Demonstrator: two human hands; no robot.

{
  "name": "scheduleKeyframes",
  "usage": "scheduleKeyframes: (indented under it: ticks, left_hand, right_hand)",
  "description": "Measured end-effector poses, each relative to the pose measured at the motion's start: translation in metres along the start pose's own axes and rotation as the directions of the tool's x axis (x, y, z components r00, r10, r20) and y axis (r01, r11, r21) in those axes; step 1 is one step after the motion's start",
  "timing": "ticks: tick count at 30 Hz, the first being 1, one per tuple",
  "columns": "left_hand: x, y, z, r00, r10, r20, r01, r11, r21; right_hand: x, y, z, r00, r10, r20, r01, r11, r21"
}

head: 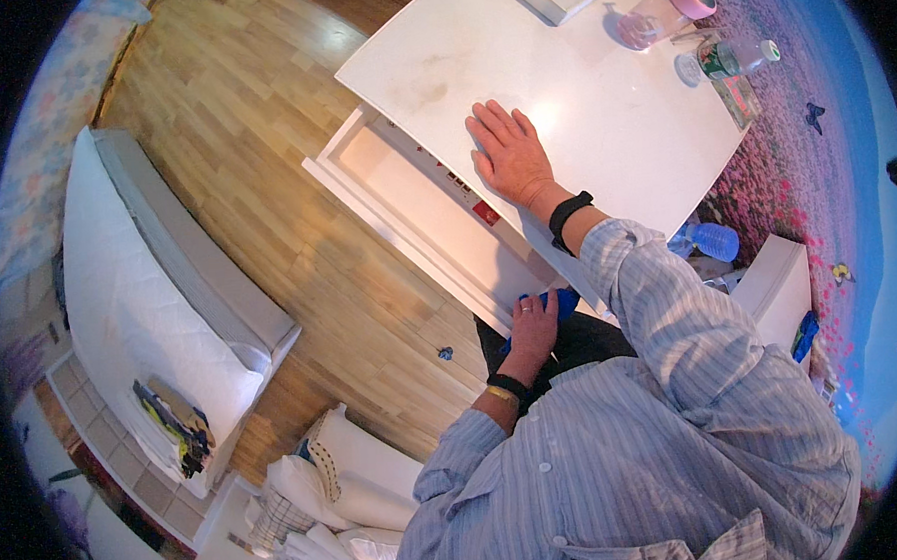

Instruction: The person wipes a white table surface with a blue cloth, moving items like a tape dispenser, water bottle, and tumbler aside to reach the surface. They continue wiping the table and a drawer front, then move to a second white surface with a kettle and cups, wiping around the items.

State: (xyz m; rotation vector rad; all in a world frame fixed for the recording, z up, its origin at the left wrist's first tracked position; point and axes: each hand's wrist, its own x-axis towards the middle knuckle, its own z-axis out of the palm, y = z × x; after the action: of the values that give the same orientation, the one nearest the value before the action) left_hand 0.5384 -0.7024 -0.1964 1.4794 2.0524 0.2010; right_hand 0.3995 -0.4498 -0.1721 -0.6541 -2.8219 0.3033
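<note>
My right hand (512, 157) lies palm down on the white tabletop (601, 161), fingers slightly spread, with nothing in it. Below that top, a white drawer (414, 169) is pulled out. At the drawer's near end, my left hand (534, 323) is closed over a bunched blue cloth (564, 303); my fingers hide part of the cloth. Inside the drawer, a small red item (485, 212) and several small dark pieces show beside the table's edge.
A pink-lidded bottle (655, 19) and a clear plastic bottle (735, 57) stand at the table's far right. Beside the table is a blue-tinted bottle (709, 241). A bed (163, 270) bears folded clothes (173, 427). A small blue object (445, 353) lies on the wooden floor (262, 138).
</note>
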Motion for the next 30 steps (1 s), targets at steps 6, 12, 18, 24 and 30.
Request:
scheduleKeyframes:
  ticks: [6,12,18,24,30]
  left_hand:
    - [-0.015,-0.018,-0.033,0.983,0.053,0.178,-0.071,0.993,0.096]
    - [-0.022,-0.088,-0.077,0.967,-0.074,-0.246,0.125,0.971,0.202]
    - [-0.032,-0.077,-0.078,0.991,0.132,-0.003,-0.127,0.96,0.249]
    - [-0.029,-0.078,-0.085,0.987,0.161,0.019,-0.162,0.978,0.13]
    - [0.015,-0.155,-0.147,0.988,-0.054,-0.143,0.097,0.943,0.318]
  right_hand:
    - [0.0,0.0,-0.002,0.999,0.018,0.029,-0.018,1.0,0.02]
    - [-0.001,-0.001,0.001,0.997,0.031,0.07,-0.028,0.999,-0.04]
    - [0.0,-0.001,-0.003,0.992,0.046,0.12,-0.043,0.999,-0.021]
    - [0.0,-0.001,-0.003,0.99,0.049,0.134,-0.043,0.998,-0.049]
    - [0.0,-0.001,-0.003,0.992,0.034,0.121,-0.024,0.997,-0.077]
